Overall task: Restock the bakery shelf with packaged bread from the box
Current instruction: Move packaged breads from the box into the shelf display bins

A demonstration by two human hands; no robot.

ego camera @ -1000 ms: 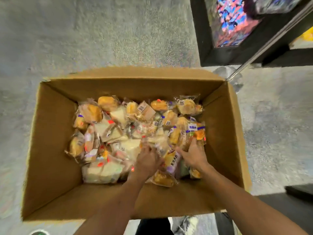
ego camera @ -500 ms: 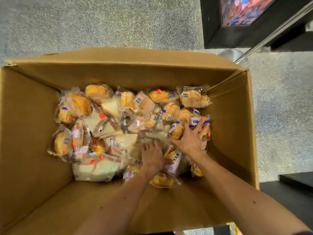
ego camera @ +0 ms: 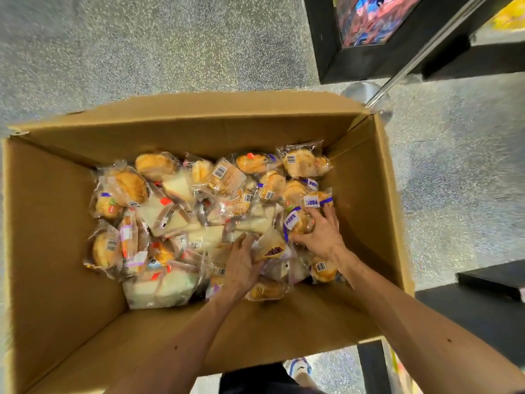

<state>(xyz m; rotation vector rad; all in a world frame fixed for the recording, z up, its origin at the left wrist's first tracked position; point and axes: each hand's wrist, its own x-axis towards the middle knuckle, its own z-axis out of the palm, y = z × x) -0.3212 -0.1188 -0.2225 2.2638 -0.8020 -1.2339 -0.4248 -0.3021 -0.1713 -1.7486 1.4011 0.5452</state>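
Head view: a large open cardboard box (ego camera: 56,251) stands on a speckled floor (ego camera: 170,38), its bottom heaped with packaged bread (ego camera: 176,211), clear-wrapped buns and white sandwich wedges. Both hands are deep in the near right part of the heap, close together but not touching. The right hand (ego camera: 321,237), which lay flat with fingers spread half a second ago, now curls thumb and fingers round a purple-labelled bun (ego camera: 295,223). The left hand (ego camera: 241,265) has slid a little to the right and lies against a packet with dark purple filling (ego camera: 270,248), now tipped up beside it; whether it grips that packet I cannot tell. At the top right are a black shelf base (ego camera: 369,66) and a slanting metal pole (ego camera: 426,46)
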